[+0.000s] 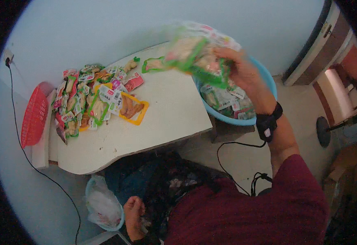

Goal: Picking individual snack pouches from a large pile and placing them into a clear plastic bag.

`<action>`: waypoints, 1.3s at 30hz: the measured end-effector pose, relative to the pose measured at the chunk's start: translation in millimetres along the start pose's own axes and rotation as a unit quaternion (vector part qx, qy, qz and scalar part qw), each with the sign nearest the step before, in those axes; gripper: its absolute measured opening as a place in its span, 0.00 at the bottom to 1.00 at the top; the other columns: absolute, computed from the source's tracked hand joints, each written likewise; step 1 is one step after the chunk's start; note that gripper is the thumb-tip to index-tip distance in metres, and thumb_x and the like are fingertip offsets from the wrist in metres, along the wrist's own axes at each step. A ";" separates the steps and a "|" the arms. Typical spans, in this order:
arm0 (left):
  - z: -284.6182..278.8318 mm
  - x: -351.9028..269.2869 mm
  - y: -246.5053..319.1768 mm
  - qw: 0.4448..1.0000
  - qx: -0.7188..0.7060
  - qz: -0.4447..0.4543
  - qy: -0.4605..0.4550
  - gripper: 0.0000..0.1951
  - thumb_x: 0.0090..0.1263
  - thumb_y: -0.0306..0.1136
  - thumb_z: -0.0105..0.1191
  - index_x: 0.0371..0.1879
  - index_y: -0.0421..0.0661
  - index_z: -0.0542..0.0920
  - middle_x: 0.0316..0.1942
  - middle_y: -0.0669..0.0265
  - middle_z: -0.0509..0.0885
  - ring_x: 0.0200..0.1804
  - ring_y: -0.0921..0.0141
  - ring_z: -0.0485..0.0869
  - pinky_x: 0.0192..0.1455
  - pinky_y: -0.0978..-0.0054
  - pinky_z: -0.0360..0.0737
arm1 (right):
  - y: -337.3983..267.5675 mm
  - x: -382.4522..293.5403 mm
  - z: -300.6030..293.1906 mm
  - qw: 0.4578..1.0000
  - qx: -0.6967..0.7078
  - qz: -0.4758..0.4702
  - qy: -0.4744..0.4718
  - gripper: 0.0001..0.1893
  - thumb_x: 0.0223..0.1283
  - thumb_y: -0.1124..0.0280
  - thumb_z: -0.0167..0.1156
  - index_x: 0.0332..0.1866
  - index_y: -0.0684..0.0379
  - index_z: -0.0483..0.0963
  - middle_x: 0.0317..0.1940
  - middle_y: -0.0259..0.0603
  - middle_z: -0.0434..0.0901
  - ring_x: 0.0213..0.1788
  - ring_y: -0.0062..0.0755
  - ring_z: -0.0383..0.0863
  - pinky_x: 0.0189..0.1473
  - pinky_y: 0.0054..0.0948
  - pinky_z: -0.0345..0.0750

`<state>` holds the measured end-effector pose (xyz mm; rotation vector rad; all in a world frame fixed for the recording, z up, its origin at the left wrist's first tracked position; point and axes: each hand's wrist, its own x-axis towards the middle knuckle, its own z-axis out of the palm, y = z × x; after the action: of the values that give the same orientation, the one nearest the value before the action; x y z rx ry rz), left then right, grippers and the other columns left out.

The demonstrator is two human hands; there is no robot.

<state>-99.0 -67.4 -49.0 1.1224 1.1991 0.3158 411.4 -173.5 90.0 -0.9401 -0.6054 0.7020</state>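
My right hand [241, 69], with a black strap at the wrist, grips a bunch of vacuum-sealed food packets [196, 58], blurred by motion. The bunch is over the back right table edge and partly over a light blue plastic basin [270, 79], which contains similar packets [221, 99]. Down by my lap, my left hand [134, 211] has its fingers curled in, and nothing shows in it. A heap of green, red and yellow-edged packets [83, 92] covers the left part of the white table [166, 110]. One green-edged packet [153, 65] lies apart near the back edge.
A red perforated plastic basket [36, 114] leans at the table's left end. Below the table stands a lined bin [104, 202]. A black power cord [39, 170] hangs from a wall socket [8, 56]. Another cable [224, 159] runs from my right wrist. A door [313, 46] is at the right.
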 end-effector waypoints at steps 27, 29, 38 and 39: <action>9.8 12.8 3.7 0.997 0.013 -0.031 0.063 0.09 0.71 0.37 0.54 0.31 0.46 0.74 0.18 0.69 0.75 0.16 0.74 0.70 0.19 0.78 0.65 | 95.7 14.0 -273.2 0.958 0.135 0.111 0.225 0.15 0.59 0.68 0.62 0.50 0.62 0.74 0.45 0.40 0.79 0.49 0.35 0.78 0.51 0.37 0.77; 6.7 11.5 3.0 0.996 0.046 -0.034 0.063 0.09 0.71 0.38 0.54 0.31 0.47 0.74 0.18 0.69 0.75 0.16 0.74 0.71 0.19 0.78 0.65 | 130.6 10.4 -307.8 0.927 -0.088 0.211 0.298 0.16 0.60 0.66 0.61 0.51 0.61 0.73 0.44 0.41 0.78 0.44 0.36 0.79 0.45 0.38 0.79; 3.9 17.6 -1.3 0.997 0.010 -0.051 0.057 0.08 0.72 0.36 0.51 0.34 0.46 0.74 0.18 0.68 0.76 0.16 0.73 0.71 0.19 0.78 0.66 | 176.7 -0.5 -368.8 0.932 -0.210 0.020 0.295 0.13 0.63 0.67 0.59 0.51 0.58 0.72 0.39 0.40 0.77 0.32 0.37 0.76 0.29 0.36 0.75; 2.7 19.2 -2.4 0.997 0.009 -0.056 0.058 0.08 0.73 0.36 0.51 0.34 0.46 0.74 0.18 0.68 0.76 0.16 0.73 0.71 0.18 0.79 0.66 | 177.7 -1.0 -363.9 0.918 -0.300 -0.033 0.256 0.13 0.63 0.67 0.58 0.51 0.59 0.72 0.39 0.40 0.77 0.33 0.37 0.76 0.30 0.35 0.75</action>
<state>-90.0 -56.1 -62.1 1.0597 1.3653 0.2875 628.1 -286.4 -232.8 -1.6009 -0.3788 0.1727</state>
